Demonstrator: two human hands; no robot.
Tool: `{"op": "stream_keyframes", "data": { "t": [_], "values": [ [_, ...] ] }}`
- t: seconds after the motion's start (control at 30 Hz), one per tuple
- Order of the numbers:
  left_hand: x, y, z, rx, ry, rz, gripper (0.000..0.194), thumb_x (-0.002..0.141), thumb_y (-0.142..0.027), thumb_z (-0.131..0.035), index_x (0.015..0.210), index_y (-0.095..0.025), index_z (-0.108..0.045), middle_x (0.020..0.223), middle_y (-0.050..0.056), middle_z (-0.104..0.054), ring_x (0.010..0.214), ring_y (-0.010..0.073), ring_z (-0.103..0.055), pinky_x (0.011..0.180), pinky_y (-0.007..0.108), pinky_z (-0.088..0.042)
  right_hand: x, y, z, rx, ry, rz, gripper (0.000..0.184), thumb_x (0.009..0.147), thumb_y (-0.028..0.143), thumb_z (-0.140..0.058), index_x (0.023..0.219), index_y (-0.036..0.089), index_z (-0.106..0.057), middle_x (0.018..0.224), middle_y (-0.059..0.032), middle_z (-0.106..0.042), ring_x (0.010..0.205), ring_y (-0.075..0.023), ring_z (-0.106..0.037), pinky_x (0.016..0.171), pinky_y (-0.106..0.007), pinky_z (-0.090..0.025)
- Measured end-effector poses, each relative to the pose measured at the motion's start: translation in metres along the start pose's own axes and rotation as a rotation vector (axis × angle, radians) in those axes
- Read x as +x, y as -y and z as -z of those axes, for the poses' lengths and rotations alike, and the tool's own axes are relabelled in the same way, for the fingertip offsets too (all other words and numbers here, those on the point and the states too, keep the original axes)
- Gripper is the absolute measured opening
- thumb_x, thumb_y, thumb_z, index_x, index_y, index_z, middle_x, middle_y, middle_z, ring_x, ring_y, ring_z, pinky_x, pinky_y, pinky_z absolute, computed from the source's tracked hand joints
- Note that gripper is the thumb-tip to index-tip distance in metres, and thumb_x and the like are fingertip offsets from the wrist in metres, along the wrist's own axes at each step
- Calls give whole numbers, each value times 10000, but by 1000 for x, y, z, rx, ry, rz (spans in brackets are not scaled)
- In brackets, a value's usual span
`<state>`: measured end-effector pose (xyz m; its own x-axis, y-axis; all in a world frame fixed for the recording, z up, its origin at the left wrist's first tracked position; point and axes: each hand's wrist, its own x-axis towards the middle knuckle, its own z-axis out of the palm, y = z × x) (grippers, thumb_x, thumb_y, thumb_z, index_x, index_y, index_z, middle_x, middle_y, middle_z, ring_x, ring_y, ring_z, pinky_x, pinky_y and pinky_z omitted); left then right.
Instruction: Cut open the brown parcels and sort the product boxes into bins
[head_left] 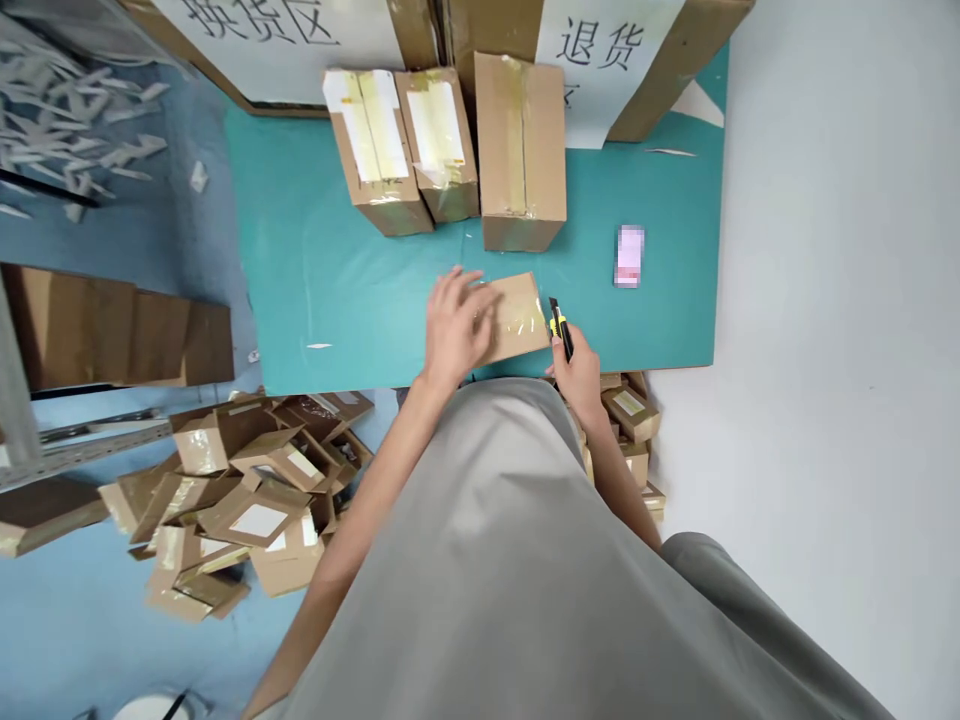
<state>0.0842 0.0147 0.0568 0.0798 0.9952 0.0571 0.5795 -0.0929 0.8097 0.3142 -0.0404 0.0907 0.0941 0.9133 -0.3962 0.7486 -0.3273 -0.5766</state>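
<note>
A small taped cardboard box (516, 318) lies on the teal table (337, 300) close to its front edge, with shiny clear tape near its right end. My left hand (456, 325) is over the box's left part, fingers apart and slightly bent, hiding that end. Whether its fingertips press on the cardboard I cannot tell. In my right hand (577, 375) is a black and yellow utility knife (561, 328), held just off the box's right side. The knife's tip points away from me, toward the back of the table.
Three taped boxes (521, 150) stand behind, before large cartons bearing paper signs (600, 50). A pink-white pixelated item (628, 256) lies at right. Opened boxes (262, 500) pile on the floor at left; more boxes (632, 412) sit below the table's right. A white wall (840, 300) borders the right.
</note>
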Motion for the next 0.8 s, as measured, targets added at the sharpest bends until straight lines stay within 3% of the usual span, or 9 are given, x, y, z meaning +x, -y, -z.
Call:
{"op": "stream_keyframes", "data": {
  "t": [0.13, 0.23, 0.37, 0.5, 0.8],
  "values": [
    [3, -18, -27, -12, 209, -153, 312, 1090, -522, -609, 1277, -337, -778, 1576, 73, -679, 1706, 377, -378, 1428, 697, -190, -8, -4, 7, -54, -42, 6, 616, 1175, 445, -306, 1687, 161, -499, 1216, -163, -853, 1053, -321, -849, 1005, -428, -626],
    [2, -14, -38, -15, 240, -161, 328, 1107, -516, -576, 1267, -324, -789, 1573, 87, -687, 1709, 378, -382, 1441, 690, -159, -11, 1, 14, -125, -49, 50, 620, 1178, 425, -314, 1706, 162, -503, 1403, -194, -803, 1251, -344, -801, 1064, -445, -610],
    [-1, -8, -37, -20, 244, -168, 336, 1113, -508, -568, 1284, -322, -790, 1589, 80, -683, 1717, 367, -370, 1451, 668, -145, -7, 16, 17, -228, -18, 113, 602, 1170, 340, -334, 1712, 147, -510, 1605, -202, -687, 1400, -349, -722, 1130, -458, -582],
    [-2, -7, -34, -44, 238, -175, 354, 1113, -521, -571, 1306, -318, -787, 1596, 73, -680, 1725, 359, -355, 1460, 647, -128, -4, 34, 14, -327, 27, 67, 610, 1168, 290, -321, 1741, 152, -479, 1589, -198, -700, 1342, -353, -749, 1125, -465, -584],
    [-4, -4, -36, -32, 242, -225, 396, 1141, -508, -537, 1381, -284, -759, 1646, 93, -640, 1752, 372, -291, 1456, 673, -97, -11, 83, 4, -561, 99, -221, 624, 1202, 275, -310, 1815, 158, -321, 1460, -246, -755, 1183, -346, -807, 1037, -469, -615]
  ]
}}
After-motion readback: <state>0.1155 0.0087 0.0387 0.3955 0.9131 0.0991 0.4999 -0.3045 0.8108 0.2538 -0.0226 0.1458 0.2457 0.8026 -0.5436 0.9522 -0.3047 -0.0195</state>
